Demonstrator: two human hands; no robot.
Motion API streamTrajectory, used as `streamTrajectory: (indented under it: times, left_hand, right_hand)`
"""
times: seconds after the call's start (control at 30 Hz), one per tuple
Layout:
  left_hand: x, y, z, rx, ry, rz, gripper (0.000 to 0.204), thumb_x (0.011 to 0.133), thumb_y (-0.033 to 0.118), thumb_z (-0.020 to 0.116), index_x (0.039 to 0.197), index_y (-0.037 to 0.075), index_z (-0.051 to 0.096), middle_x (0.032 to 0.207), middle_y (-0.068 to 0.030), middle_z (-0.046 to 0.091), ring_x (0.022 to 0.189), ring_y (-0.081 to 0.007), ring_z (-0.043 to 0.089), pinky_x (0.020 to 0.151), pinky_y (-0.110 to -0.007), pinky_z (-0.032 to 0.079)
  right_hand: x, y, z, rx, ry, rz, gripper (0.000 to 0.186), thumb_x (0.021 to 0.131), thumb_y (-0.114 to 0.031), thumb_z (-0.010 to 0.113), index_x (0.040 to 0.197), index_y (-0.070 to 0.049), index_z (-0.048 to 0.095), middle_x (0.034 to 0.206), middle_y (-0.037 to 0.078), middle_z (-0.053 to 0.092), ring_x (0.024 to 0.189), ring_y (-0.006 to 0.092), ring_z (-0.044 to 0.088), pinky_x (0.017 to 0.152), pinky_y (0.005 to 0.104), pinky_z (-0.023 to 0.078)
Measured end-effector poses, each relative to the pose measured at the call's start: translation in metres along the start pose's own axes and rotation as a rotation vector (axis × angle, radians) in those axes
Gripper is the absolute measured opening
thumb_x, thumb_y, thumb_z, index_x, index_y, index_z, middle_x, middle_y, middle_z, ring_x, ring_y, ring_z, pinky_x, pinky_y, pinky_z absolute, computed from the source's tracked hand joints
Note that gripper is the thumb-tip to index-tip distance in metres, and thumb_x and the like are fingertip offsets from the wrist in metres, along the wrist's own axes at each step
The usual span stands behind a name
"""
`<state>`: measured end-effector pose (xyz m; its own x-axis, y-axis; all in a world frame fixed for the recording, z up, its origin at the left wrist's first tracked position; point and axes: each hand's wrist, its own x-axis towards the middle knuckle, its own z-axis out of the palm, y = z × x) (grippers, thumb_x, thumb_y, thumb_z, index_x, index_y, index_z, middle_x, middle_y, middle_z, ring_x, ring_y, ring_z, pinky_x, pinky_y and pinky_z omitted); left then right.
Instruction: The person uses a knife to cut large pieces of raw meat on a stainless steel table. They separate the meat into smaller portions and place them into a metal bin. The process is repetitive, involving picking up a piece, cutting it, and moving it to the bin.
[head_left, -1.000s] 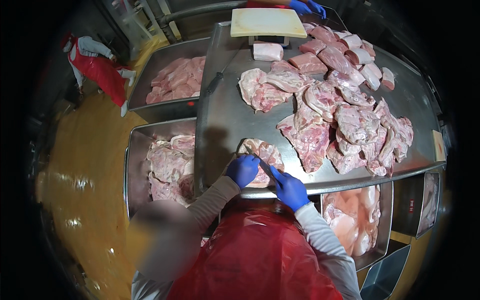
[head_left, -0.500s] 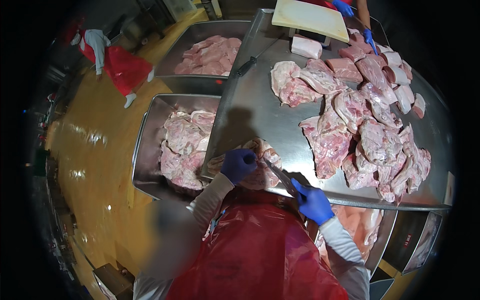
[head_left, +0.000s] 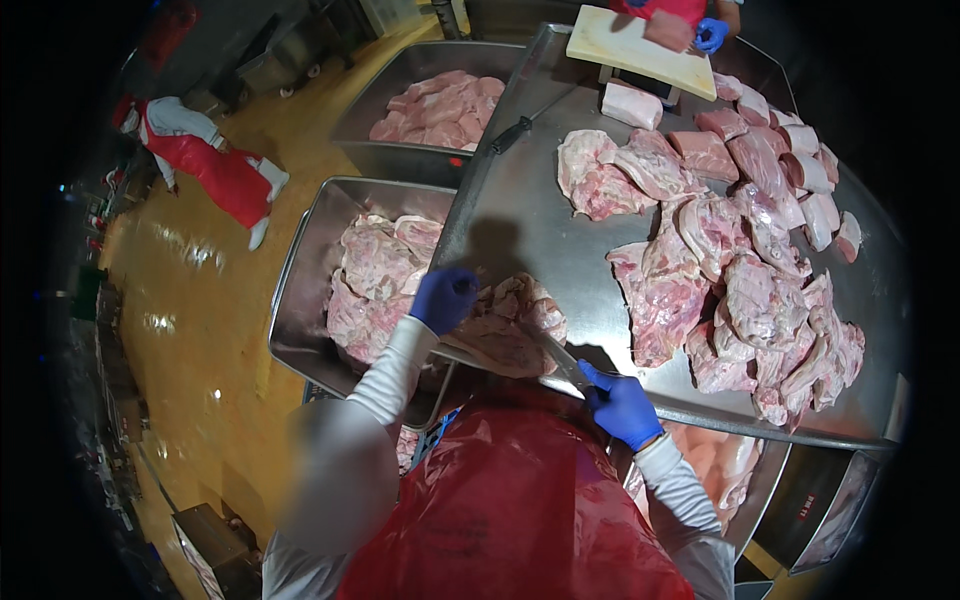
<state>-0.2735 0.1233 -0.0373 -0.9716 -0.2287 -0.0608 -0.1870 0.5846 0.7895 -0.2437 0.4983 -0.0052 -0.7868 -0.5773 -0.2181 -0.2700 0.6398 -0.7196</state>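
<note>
My right hand (head_left: 625, 408), in a blue glove, is wrapped round the handle of a knife (head_left: 566, 362). Its blade points up and left into a piece of raw meat (head_left: 512, 325) at the near left corner of the metal table. My left hand (head_left: 445, 300), also blue-gloved, is closed in a fist beside the left edge of that piece; whatever is inside the fingers is hidden. The blade's tip is lost against the meat. To the right lies a heap of raw meat pieces (head_left: 765, 300).
Left of the table (head_left: 530, 220) stand a metal bin of meat (head_left: 300, 290) and a farther bin (head_left: 375, 95). A honing rod (head_left: 513, 133) lies near a white cutting board (head_left: 640, 50). A co-worker's gloved hand (head_left: 711, 36) is beyond; another person (head_left: 210, 165) walks on the floor.
My left hand has moved left and up, off the meat's middle to its edge. The knife stays at the meat. The far co-worker's hands have shifted toward the board.
</note>
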Motion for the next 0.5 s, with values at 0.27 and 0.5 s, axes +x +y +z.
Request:
streamTrajectory:
  times: [0.27,0.5]
  left_hand:
    - [-0.017,-0.014,0.094,0.141,-0.082,0.557,0.027,0.078,0.017,0.079,0.103,0.009,0.074,0.101,-0.0160,0.067,0.090,-0.0376,0.067,0.083,-0.046,0.055]
    - [0.002,0.005,0.128,0.088,-0.252,0.683,0.015,0.078,0.012,0.071,0.092,0.011,0.073,0.084,-0.0157,0.067,0.081,-0.0385,0.066,0.073,-0.049,0.055]
  right_hand:
    - [-0.019,0.027,0.028,-0.318,0.202,0.062,0.069,0.086,-0.009,0.061,0.154,-0.023,0.051,0.107,0.022,0.071,0.075,0.0417,0.070,0.066,0.0533,0.057]
    - [-0.051,0.042,0.008,-0.363,0.239,0.153,0.065,0.086,-0.010,0.062,0.151,-0.019,0.056,0.086,0.020,0.069,0.072,0.0412,0.068,0.065,0.0514,0.057]
